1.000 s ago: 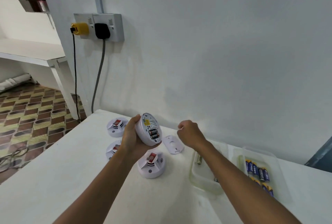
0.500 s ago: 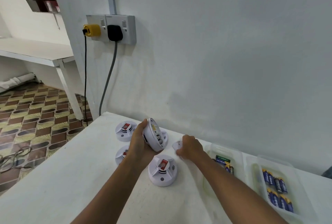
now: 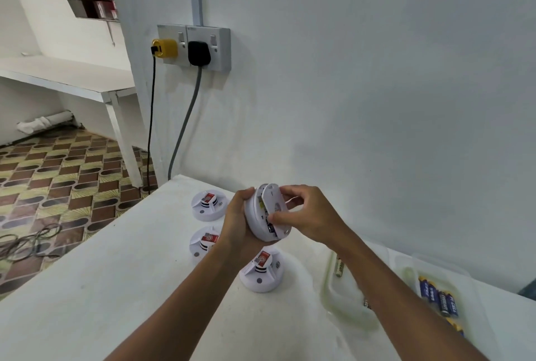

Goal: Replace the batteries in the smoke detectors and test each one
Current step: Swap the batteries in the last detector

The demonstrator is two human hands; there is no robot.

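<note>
Nearest to us, our two bare forearms reach out over the white table (image 3: pixel 95 297). Under the right forearm lies a clear plastic tray (image 3: pixel 345 305) with a loose battery (image 3: pixel 339 265) showing at its far end, and just beside it to the right a second clear tray (image 3: pixel 464 276) holds a row of blue batteries (image 3: pixel 439 298).

A little farther out, three white smoke detectors sit face up on the table, each with a red label on its raised centre: the nearest detector (image 3: pixel 261 273) between our forearms, the middle detector (image 3: pixel 204 244) partly hidden by our left wrist, and the far detector (image 3: pixel 207 205) near the table's back corner.

Above them, off the table, we hold the fourth smoke detector (image 3: pixel 255 212) on edge. Our left hand (image 3: pixel 237 221) is wrapped around its round body from the left, fingers closed on it. Our right hand (image 3: pixel 307 215) pinches the white back cover (image 3: pixel 275 201) against the detector's open side, thumb low and fingers over the top; the cover sits tilted, with a gap through which we can see the battery compartment. Whether it is seated anywhere along its edge, we cannot tell.

Beyond stands the pale wall, carrying a double socket (image 3: pixel 194 44) with a yellow plug (image 3: pixel 165 47) and a black plug (image 3: pixel 198 52), their cables hanging down behind the table.
</note>
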